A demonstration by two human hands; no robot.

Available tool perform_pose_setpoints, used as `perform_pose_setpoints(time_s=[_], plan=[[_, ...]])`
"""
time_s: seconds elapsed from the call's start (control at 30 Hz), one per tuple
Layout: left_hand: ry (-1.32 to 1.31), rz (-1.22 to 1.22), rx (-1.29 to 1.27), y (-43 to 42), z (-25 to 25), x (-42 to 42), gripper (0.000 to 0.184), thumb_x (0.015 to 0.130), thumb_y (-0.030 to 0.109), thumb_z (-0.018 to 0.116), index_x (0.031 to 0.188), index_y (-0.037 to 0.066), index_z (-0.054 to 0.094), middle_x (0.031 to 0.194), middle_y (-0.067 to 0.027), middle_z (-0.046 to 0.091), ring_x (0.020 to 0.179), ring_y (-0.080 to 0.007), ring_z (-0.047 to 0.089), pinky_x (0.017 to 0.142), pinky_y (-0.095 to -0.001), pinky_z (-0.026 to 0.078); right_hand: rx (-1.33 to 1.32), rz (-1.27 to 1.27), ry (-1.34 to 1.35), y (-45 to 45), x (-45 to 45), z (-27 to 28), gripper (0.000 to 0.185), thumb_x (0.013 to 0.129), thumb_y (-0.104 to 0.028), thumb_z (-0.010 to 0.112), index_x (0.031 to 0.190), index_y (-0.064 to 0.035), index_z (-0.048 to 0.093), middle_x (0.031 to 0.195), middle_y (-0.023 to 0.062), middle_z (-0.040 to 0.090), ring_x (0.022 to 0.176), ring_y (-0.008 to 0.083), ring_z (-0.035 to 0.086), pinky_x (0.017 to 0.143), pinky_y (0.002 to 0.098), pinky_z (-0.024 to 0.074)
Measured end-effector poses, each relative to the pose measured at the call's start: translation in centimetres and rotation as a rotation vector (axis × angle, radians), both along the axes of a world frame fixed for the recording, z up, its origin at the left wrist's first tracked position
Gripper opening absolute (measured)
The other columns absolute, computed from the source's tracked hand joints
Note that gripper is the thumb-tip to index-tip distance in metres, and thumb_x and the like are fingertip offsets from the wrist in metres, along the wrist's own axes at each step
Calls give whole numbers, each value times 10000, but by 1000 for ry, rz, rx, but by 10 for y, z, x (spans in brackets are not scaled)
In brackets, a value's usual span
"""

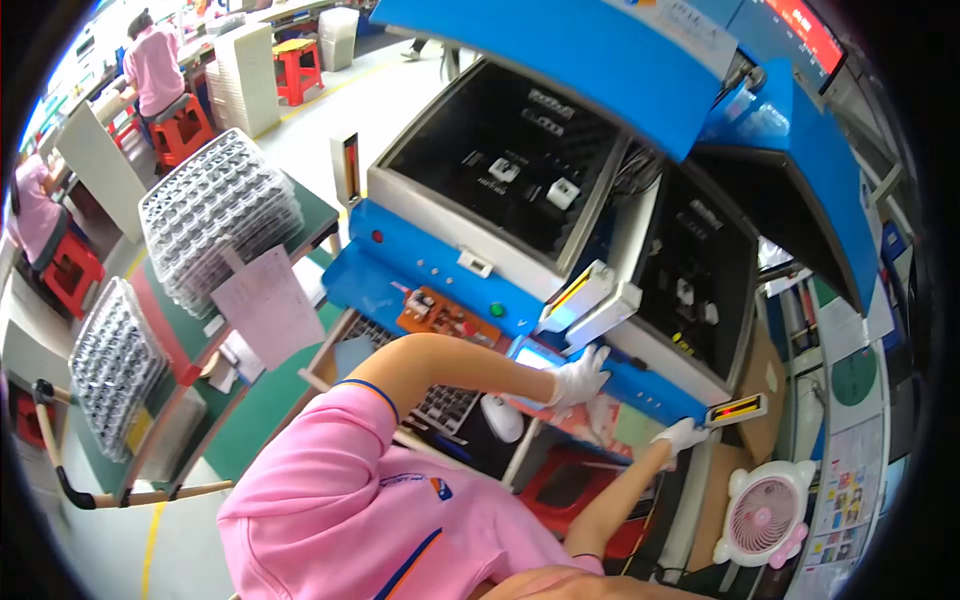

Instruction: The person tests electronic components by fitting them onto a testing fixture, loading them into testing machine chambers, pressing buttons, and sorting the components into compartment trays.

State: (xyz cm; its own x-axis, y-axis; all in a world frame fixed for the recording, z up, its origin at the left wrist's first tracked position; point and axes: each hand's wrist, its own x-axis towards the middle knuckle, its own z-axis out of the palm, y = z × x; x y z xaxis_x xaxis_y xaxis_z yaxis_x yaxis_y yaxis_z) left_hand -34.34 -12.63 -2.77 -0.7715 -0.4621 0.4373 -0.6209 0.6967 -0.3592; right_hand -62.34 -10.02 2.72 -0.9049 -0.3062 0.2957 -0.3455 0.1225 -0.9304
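My left hand [580, 380], in a white glove, is at the blue front panel [655, 390] of the right-hand test box [695, 290]. Its fingers point up and are partly spread, with nothing visible in them. A small lit screen [535, 354] is just left of it. My right hand [682, 436], also gloved, touches or nearly touches the right end of that panel; its fingers look stretched out, though they are small here. Both boxes have raised blue lids [560, 50]. Small white parts [563, 193] sit on the black bed of the left box [400, 190].
Clear trays of parts [215, 215] are stacked on a green table at the left, with a paper sheet [268, 308]. A keyboard [450, 408] and mouse [502, 418] lie below the left box. A pink fan [765, 515] stands right. A seated person [155, 65] is far off.
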Motion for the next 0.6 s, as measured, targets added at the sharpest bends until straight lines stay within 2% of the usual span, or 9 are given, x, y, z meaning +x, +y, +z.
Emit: perform_pose_setpoints(time_s=[0.1, 0.17, 0.3, 0.37, 0.43, 0.47, 0.53, 0.57, 0.6], plan=[[-170, -185, 388, 8, 84, 58, 511, 817, 296, 669, 1236, 6, 624, 1302, -173, 562, 1270, -506, 450, 991, -604, 422, -123, 131, -32, 53, 43, 25, 597, 923, -130, 563, 1463, -6, 338, 1436, 198, 474, 1287, 318, 482, 1087, 398, 378], [307, -550, 802, 23, 90, 110, 299, 911, 223, 579, 1124, 17, 623, 1082, -195, 629, 1095, -409, 593, 880, -484, 503, -194, 281, 78, 104, 76, 28, 633, 924, -159, 590, 1472, 0, 317, 1428, 190, 484, 1253, 298, 500, 1059, 413, 411], [825, -164, 1091, 119, 110, 252, 326, 962, 283, 567, 1185, 50, 608, 1073, -176, 645, 1027, -341, 624, 859, -417, 504, -29, 260, -82, 254, 154, -20, 671, 952, -206, 581, 1522, -64, 256, 1405, 190, 501, 1207, 286, 550, 843, 360, 553], [916, 323, 1083, 172, 93, 315, 279, 961, 219, 582, 1157, 31, 643, 1082, -183, 658, 1037, -326, 635, 900, -395, 498, 153, 196, -208, 280, 169, -33, 651, 962, -210, 566, 1520, -68, 261, 1405, 190, 498, 1225, 279, 542, 820, 353, 559], [1087, 688, 1043, 221, 98, 359, 265, 937, 208, 605, 1130, 32, 654, 1033, -179, 675, 1001, -330, 646, 876, -403, 505, 255, 298, 145, 284, 191, -27, 636, 966, -211, 552, 1514, -69, 263, 1407, 186, 491, 1232, 273, 537, 843, 362, 549], [1058, 690, 1051, 224, 100, 368, 265, 937, 208, 605, 1130, 32, 654, 1033, -179, 675, 1001, -330, 646, 876, -403, 505, 307, 338, 320, 288, 203, -20, 628, 968, -212, 545, 1512, -69, 264, 1407, 185, 488, 1235, 270, 534, 854, 366, 544], [1054, 708, 849, 227, 101, 385, 249, 930, 204, 612, 1103, 31, 661, 1018, -178, 680, 993, -334, 647, 874, -401, 503, 116, 491, 183, 267, 225, 20, 560, 974, -200, 522, 1476, -54, 322, 1415, 178, 475, 1242, 276, 526, 898, 380, 522], [1048, 712, 759, 231, 100, 393, 241, 926, 202, 616, 1089, 31, 665, 1011, -177, 683, 989, -335, 647, 873, -401, 502, -134, 584, -131, 225, 240, 62, 505, 978, -188, 505, 1443, -40, 378, 1422, 174, 466, 1246, 286, 521, 932, 388, 505], [985, 694, 737, 222, 102, 391, 224, 926, 189, 612, 1080, 33, 661, 1032, -176, 679, 996, -332, 646, 879, -399, 500, -181, 675, -41, 195, 257, 93, 478, 992, -219, 483, 1380, 49, 406, 1425, 175, 455, 1231, 260, 519, 1008, 402, 462]])
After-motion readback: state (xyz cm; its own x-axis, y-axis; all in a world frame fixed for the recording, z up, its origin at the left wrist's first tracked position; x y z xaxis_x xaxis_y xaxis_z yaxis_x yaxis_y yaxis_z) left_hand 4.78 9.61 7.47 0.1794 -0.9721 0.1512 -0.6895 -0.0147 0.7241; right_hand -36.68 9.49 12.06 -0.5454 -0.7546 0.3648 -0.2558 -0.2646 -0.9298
